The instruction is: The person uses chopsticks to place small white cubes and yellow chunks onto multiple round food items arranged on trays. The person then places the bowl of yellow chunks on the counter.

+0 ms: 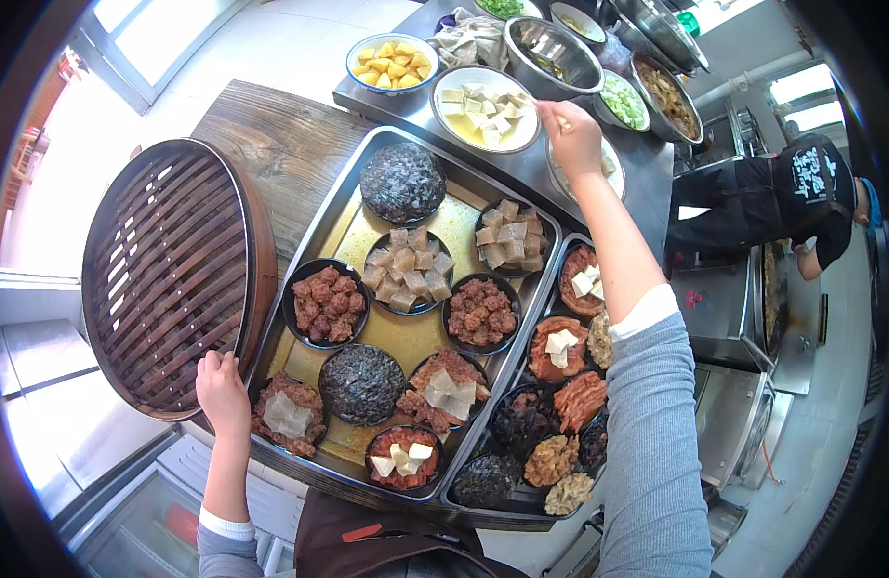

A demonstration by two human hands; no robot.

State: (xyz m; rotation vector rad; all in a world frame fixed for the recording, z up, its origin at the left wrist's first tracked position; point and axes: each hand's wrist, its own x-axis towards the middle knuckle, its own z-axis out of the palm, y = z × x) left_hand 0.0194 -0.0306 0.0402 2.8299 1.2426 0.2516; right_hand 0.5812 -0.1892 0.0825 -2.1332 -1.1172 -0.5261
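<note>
"White cubes (502,124), head view, the sole panel: where do they sit?"

"Inside a white bowl (485,76) on the steel bench (651,164), just within the bench edge facing the large tray (343,226). A bowl of yellow chunks (396,90) marks the bench's left corner."

"Which hand is nearer, and on which side?"

"The right hand (574,140). Its fingertips lie over the bowl's right rim, so the cubes are just to their left and slightly toward the person. This short gap is judged the governing relation. The cubes are squat and lie at mixed angles; none shows a clear long axis."

"Are those fingers pinching anything?"

"They are curled and bunched; whether a cube sits between the tips cannot be told."

"And the left hand (223,393)?"

"Well apart from the cubes, across the large tray and beside its left edge. Its bent fingers are close together, tips at the rim of a round slatted steamer (261,250); whether they grip it cannot be told."

"Do similar white pieces appear elsewhere?"

"Yes: on a red dish (427,469) at the large tray's near right corner, and on two red portions (544,360) along the left edge of the smaller tray (513,374)."
</note>
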